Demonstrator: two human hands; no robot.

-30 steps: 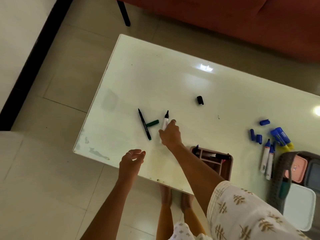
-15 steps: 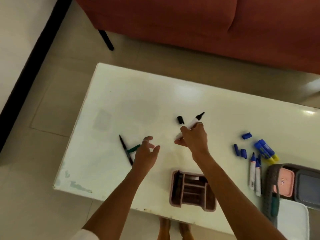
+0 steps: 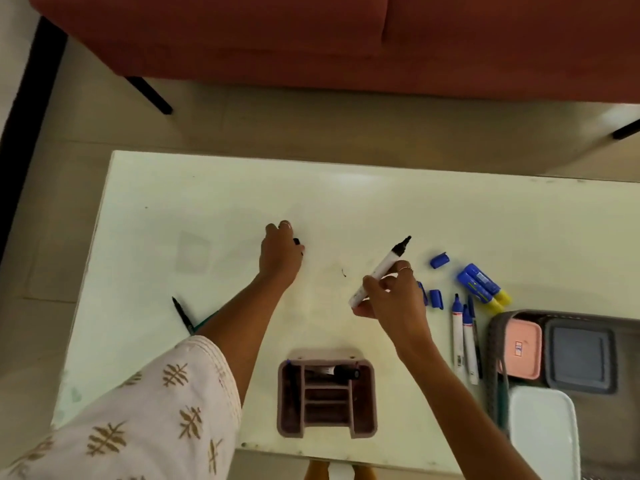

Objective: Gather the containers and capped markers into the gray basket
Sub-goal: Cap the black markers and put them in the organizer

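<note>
R hand [image 3: 391, 299] is gripping an uncapped black marker [image 3: 381, 268], tip pointing up & away, above the table [image 3: 207, 202]. L hand [image 3: 280, 254] is reaching down w/ fingers curled over the black cap [image 3: 297, 241]; can't tell if it's pinching it. Gray basket [image 3: 495, 341] is sitting at the table's right edge w/ pink & gray containers inside. Blue markers [image 3: 464, 337] are lying just beside it.

Two hands: left [image 3: 280, 256], right [image 3: 393, 299]. One uncapped black marker [image 3: 381, 270]. One black cap [image 3: 297, 242]. Three loose blue caps, the far one [image 3: 440, 260]. Two blue-and-yellow tubes [image 3: 483, 286]. One organizer [image 3: 326, 393]. One basket [image 3: 493, 344], holding three containers.
</note>
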